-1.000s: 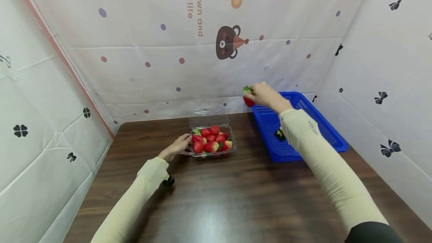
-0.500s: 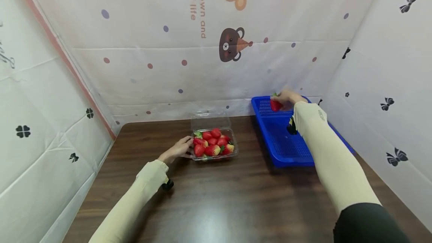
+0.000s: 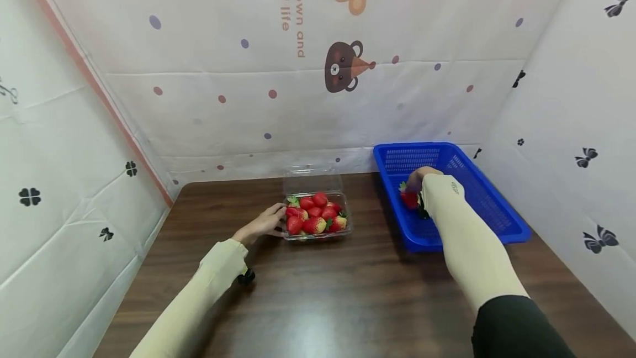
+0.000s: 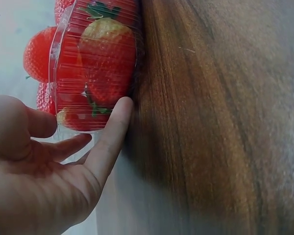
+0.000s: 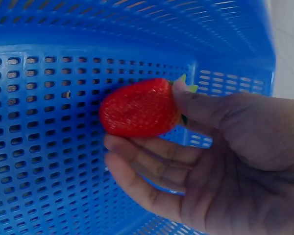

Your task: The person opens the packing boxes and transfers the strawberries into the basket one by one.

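A strawberry [image 5: 139, 108] with green leaves is pinched by my right hand [image 5: 210, 142], thumb at the leafy end and fingers beneath. It is down inside the blue plastic basket [image 3: 489, 209], near the left wall, as the head view shows. Several more strawberries [image 3: 314, 225] fill a clear plastic clamshell box [image 4: 68, 78] on the table. My left hand [image 3: 261, 223] touches that box's left end, its fingers spread and fairly straight, with the thumb by the rim. The box's transparent lid [image 3: 312, 179] stands open at the back.
The box and basket stand on a dark wooden table [image 3: 308, 286], with table surface between them. White patterned sheets [image 3: 223, 120] hang behind and on both sides. Inside the basket, the holed floor [image 5: 34, 142] shows around the strawberry.
My right hand has carried the strawberry rightward over the basket, then lowered it inside. My left hand stays at the box. The head view has shifted slightly.
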`<state>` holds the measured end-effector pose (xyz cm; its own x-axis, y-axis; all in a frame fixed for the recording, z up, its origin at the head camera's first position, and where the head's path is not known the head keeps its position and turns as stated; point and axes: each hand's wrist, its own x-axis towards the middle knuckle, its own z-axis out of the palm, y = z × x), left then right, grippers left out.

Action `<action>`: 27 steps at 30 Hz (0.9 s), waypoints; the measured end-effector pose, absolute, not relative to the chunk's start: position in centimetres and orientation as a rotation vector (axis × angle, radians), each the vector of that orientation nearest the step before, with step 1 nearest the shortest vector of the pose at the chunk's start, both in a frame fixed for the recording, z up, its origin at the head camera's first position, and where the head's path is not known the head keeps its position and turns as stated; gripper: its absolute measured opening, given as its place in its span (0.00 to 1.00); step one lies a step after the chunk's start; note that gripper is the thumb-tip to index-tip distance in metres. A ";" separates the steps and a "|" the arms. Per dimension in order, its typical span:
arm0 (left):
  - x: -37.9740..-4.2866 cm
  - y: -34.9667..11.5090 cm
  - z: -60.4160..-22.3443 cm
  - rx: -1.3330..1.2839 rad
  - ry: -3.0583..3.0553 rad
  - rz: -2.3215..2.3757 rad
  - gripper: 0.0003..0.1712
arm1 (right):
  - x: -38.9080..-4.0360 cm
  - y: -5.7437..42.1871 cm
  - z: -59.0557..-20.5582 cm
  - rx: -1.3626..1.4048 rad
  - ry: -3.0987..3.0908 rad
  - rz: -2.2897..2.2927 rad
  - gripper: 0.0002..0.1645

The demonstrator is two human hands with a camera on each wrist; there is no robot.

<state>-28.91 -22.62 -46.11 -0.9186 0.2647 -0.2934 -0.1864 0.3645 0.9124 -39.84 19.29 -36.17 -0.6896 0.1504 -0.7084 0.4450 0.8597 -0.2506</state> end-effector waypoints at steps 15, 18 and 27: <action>-28.9 -21.9 -46.2 0.061 2.256 1.546 0.25 | -41.1 19.9 -39.0 0.041 2.286 -0.569 0.18; -28.9 -22.1 -46.2 0.046 2.257 1.558 0.24 | -41.3 19.7 -38.9 0.001 2.264 -0.567 0.17; -29.1 -22.5 -46.3 0.068 2.239 1.598 0.24 | -41.8 20.2 -38.1 -0.206 2.210 -0.633 0.27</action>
